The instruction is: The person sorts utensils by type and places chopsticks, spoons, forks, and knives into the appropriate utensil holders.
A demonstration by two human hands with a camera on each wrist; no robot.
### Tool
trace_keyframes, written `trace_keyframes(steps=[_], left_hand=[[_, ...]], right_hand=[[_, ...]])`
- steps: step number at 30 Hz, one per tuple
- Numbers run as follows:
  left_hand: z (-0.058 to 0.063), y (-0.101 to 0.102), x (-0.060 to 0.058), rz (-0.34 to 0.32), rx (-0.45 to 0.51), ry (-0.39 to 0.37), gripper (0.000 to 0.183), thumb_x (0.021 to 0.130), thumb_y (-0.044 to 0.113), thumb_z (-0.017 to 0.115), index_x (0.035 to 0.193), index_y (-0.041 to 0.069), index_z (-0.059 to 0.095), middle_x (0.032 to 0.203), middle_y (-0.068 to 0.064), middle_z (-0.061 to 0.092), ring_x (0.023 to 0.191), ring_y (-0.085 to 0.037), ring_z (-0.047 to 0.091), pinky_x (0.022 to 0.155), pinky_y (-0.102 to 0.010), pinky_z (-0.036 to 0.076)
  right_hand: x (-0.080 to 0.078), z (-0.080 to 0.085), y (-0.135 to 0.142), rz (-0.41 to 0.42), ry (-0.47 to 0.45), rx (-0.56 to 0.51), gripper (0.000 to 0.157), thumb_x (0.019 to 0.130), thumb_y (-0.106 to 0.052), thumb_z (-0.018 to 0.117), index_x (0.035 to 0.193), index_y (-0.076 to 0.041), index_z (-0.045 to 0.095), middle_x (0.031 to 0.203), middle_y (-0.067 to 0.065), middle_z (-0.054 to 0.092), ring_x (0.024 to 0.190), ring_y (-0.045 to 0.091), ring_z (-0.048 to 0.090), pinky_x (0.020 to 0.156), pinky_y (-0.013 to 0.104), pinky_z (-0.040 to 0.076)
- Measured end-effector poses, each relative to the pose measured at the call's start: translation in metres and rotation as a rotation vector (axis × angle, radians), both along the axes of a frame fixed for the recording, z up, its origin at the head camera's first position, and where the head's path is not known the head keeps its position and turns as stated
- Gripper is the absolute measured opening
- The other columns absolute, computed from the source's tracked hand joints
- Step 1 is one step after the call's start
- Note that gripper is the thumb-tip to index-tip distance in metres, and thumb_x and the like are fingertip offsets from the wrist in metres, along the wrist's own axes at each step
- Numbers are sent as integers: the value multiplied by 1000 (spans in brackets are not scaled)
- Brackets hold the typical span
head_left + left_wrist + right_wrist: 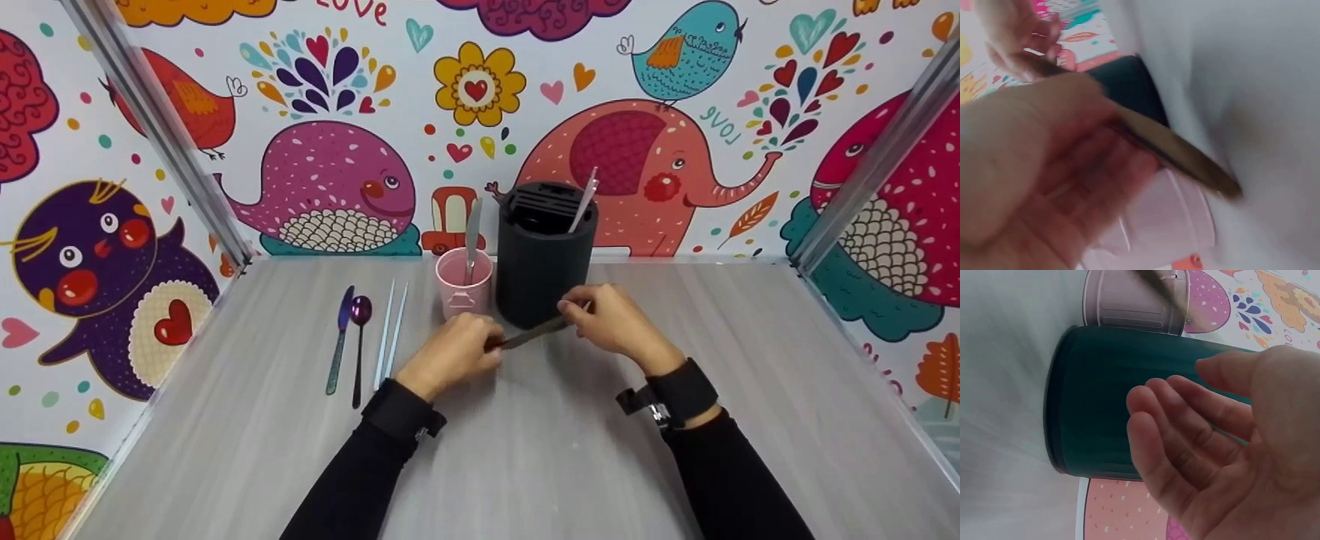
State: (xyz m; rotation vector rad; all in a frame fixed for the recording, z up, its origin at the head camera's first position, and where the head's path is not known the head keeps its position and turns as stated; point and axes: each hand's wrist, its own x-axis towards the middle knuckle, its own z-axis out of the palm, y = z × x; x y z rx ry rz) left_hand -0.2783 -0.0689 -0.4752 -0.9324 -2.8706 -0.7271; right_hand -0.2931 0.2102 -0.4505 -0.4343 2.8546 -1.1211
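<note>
My left hand [457,349] grips a dark, brownish table knife [536,332], whose rounded end sticks out past the fingers in the left wrist view. The knife slants up to the right, low over the table in front of the dark utensil holder [540,277]. At its far end is my right hand [619,322], whose fingertips overlap the knife in the head view. From the right wrist, that hand shows loosely bent fingers, thumb apart, nothing between them. A pink cup [454,300] holding an upright silver knife [472,232] stands just behind my left hand.
Left of the cup, a purple-bladed knife [341,330], a dark purple spoon [360,322] and two pale blue chopsticks [390,330] lie on the grey table [247,427]. Pale pink sticks [585,199] stand in the holder. Printed panels [465,150] wall the back and sides.
</note>
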Motion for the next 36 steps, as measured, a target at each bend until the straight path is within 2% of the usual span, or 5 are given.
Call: trace_keyframes(steps=[7,13,20,27,36], left_hand=[[10,3,-5,-43,312,-52,26,100,10,75,124,1,82,118,-14,83,99,-23,79,91,-38,68],[42,-5,-8,103,529,63,23,97,8,78,118,1,84,113,-14,83,97,-25,79,90,-43,68],[77,-15,-21,247,687,195,22,97,11,77,115,1,85,103,-12,84,91,-22,80,86,-39,69],[71,-25,-44,402,655,248,16,100,11,76,108,0,84,96,-15,80,84,-27,75,77,-40,61],[56,-21,-58,470,622,176,16,97,11,77,107,0,83,101,-15,82,92,-30,79,85,-46,64]], right_hand=[[-4,-2,3,14,-42,-104,26,112,-21,62,122,-4,80,102,22,80,75,21,73,71,33,62],[-2,0,-13,43,-62,-154,21,111,-22,66,119,-9,81,102,19,81,79,24,75,74,33,64],[-3,14,-55,51,31,-212,20,108,-20,70,112,-5,82,95,14,80,76,19,74,72,32,65],[-9,16,-92,-25,92,-256,20,108,-21,68,111,-7,83,88,7,79,76,14,71,71,29,61],[-13,-5,-107,-75,141,-247,32,107,-17,68,135,-6,77,121,8,82,102,18,77,92,40,65]])
